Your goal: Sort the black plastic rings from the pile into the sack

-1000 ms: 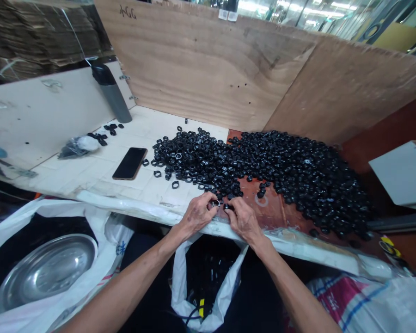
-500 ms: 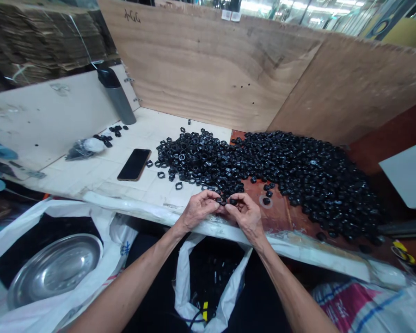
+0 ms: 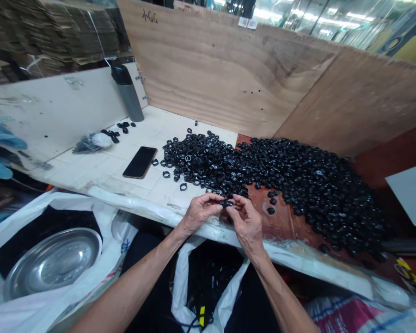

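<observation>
- The left hand [image 3: 201, 213] and the right hand [image 3: 247, 226] are close together above the front edge of the bench, fingers curled inward and grasping a small black ring [image 3: 226, 203] between them. Fingers cover part of the ring, so its exact shape is hard to make out; it looks like the pieces in the heap.
- Below the hands, an open white plastic bag [image 3: 185, 282] sags under the bench edge, with dark pieces and a small yellow tag [image 3: 201, 316] inside.
- To the left of that bag, a shallow steel bowl [image 3: 52, 263] sits in a white sack [image 3: 27, 217]. A striped woven sack [image 3: 343, 317] lies at the lower right.
- The bench edge is wrapped in a white strip [image 3: 135, 206], just under the wrists.
- Just beyond the hands, a large heap of black rings [image 3: 298, 185] spreads across a white tiled surface [image 3: 100, 173] and a reddish-brown board [image 3: 260, 222], with a few strays lying loose near its edges.
- Left of the heap lies a black smartphone [image 3: 140, 162], face up on the tiles. Farther left are a small clear bag [image 3: 88, 143] and a few more black rings [image 3: 125, 125].
- A grey and black bottle [image 3: 126, 88] stands upright in the back corner, against a pale side panel [image 3: 55, 99].
- Plywood boards [image 3: 229, 64] wall the back of the bench, and flattened cardboard [image 3: 55, 37] is stacked beyond them at the upper left.
</observation>
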Tool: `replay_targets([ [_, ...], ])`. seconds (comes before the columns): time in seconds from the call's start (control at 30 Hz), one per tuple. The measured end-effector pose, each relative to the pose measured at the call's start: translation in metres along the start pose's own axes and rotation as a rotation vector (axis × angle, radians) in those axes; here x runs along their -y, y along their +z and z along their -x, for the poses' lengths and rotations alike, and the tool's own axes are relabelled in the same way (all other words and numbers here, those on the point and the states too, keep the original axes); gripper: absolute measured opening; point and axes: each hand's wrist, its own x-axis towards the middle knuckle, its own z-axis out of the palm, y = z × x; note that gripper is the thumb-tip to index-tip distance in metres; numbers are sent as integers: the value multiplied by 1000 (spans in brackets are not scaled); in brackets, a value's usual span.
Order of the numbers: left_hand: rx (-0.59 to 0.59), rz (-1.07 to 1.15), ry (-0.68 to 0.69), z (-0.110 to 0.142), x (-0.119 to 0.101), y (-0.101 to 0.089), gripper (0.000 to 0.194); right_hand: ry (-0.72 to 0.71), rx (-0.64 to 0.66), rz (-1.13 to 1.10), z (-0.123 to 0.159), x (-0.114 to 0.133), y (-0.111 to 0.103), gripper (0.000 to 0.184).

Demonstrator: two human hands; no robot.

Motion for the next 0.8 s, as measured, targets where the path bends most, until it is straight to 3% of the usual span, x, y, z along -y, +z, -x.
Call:
replay_targets([
  [0.27, 17, -128, 131, 1, 5, -1, 27, -202, 18, 169, -1, 0, -2, 13],
  [0.5, 54, -243, 232, 2, 7, -1, 22, -130, -5, 202, 2, -6, -2, 16],
  [0.6, 62, -264, 254, 2, 7, -2, 21, -149, 5, 250, 2, -5, -2, 10],
  [0.8, 62, -257, 253, 2, 9, -3, 21, -184, 70, 250, 3, 0, -5, 15],
])
